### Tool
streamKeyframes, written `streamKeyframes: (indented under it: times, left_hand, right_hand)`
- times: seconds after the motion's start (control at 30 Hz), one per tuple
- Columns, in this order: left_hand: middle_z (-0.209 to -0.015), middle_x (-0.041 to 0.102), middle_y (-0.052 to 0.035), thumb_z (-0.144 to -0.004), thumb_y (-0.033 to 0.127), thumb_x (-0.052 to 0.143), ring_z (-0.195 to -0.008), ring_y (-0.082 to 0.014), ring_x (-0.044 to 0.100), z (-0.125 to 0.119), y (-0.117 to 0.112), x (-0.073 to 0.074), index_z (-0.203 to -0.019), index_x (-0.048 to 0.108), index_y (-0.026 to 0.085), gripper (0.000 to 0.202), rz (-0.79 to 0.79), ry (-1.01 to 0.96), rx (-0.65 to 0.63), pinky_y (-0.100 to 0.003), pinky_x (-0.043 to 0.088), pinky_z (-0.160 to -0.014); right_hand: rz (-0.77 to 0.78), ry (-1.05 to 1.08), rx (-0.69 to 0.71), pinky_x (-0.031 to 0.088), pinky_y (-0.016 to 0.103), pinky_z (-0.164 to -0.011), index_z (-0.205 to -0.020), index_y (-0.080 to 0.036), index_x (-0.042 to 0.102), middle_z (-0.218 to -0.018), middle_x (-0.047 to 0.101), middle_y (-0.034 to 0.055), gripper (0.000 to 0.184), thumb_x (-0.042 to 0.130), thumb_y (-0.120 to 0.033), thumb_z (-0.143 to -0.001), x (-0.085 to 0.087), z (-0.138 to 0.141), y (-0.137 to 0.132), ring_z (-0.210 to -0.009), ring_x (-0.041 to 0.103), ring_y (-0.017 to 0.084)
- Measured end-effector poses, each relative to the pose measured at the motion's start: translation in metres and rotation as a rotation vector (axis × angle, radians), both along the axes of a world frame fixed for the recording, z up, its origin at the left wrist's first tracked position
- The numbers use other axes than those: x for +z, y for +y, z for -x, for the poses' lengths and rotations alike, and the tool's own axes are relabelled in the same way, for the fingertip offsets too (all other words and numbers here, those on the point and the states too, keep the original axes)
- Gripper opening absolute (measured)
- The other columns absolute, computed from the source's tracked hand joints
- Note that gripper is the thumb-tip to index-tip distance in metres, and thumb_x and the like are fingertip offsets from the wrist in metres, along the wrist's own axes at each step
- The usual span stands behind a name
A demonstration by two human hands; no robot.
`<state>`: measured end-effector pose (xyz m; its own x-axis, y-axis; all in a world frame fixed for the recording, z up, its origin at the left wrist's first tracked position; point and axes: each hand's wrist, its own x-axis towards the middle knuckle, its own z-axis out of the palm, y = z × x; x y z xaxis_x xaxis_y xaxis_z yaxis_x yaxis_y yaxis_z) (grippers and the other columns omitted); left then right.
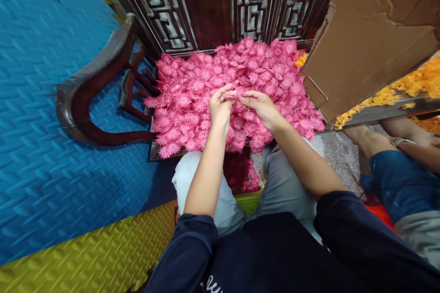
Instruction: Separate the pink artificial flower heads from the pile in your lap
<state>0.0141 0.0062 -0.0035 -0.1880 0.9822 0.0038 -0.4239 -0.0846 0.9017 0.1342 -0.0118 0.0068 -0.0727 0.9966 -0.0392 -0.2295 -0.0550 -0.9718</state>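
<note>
A blue foam mat (51, 100) fills the left side of the floor, with a yellow mat (103, 256) joining it along the near edge. A dark carved wooden chair (89, 82) stands in front of the person, its curved armrest to the left and its fretwork back at the far side. An open cardboard box (374, 27) leans in from the upper right, just past the right edge of the chair seat. A heap of pink flowers (192, 96) covers the seat from the back edge to the front edge, spilling over its left and right corners. Orange flowers (412, 82) lie on a ledge to the right, beneath the box. Another person's forearm (415, 144), wearing a watch, rests at the far right. A green tub (248, 201) sits between the person's knees, below the seat's front edge, with more pink blooms in it. The left hand (220, 107) and right hand (263, 107) meet over the middle of the seat, fingertips of both pinched tight on a single pink flower (238, 94) held just above the heap
</note>
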Motion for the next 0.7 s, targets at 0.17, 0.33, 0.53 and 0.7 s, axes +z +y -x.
streamKeyframes:
  times: [0.17,0.33,0.53,0.7]
  left_hand:
    - [-0.084,0.068,0.0012,-0.058,0.02,0.08,-0.082,-0.0103,0.064,0.006,0.006,-0.006,-0.087,0.061,0.019,0.034,-0.015,0.029,0.097,-0.025,0.05,-0.085]
    - [-0.101,0.065,-0.002,-0.068,0.024,0.078,-0.103,-0.0152,0.06,0.037,0.017,-0.009,-0.097,0.061,0.018,0.035,0.053,0.303,0.349,-0.031,0.045,-0.098]
    - [-0.117,0.064,-0.0066,-0.07,0.028,0.076,-0.118,-0.0206,0.055,0.031,0.003,-0.002,-0.097,0.068,0.019,0.029,-0.016,0.578,0.212,-0.034,0.036,-0.109]
    - [-0.09,0.071,-0.0041,-0.072,0.023,0.074,-0.089,-0.0153,0.066,0.004,-0.002,-0.003,-0.091,0.066,0.017,0.021,0.154,0.262,-0.213,-0.028,0.05,-0.088]
  right_hand:
    - [0.031,-0.003,-0.061,0.045,0.025,-0.071,-0.075,-0.019,0.067,-0.076,0.064,-0.0035,0.025,0.079,-0.032,-0.058,0.001,-0.005,0.003,-0.071,0.054,0.008]
    - [0.2,0.012,-0.231,0.041,0.022,-0.059,-0.084,-0.02,0.066,-0.069,0.061,-0.0055,0.02,0.072,-0.023,-0.065,0.002,-0.017,0.01,-0.057,0.047,0.006]
    - [0.186,0.025,-0.136,0.046,0.025,-0.064,-0.087,-0.02,0.066,-0.074,0.063,-0.0046,0.025,0.074,-0.021,-0.063,0.005,-0.021,0.006,-0.06,0.05,0.006]
    - [0.211,0.005,-0.028,0.044,0.02,-0.061,-0.084,-0.019,0.067,-0.076,0.065,-0.004,0.018,0.072,-0.017,-0.067,0.014,-0.014,-0.002,-0.062,0.052,0.005]
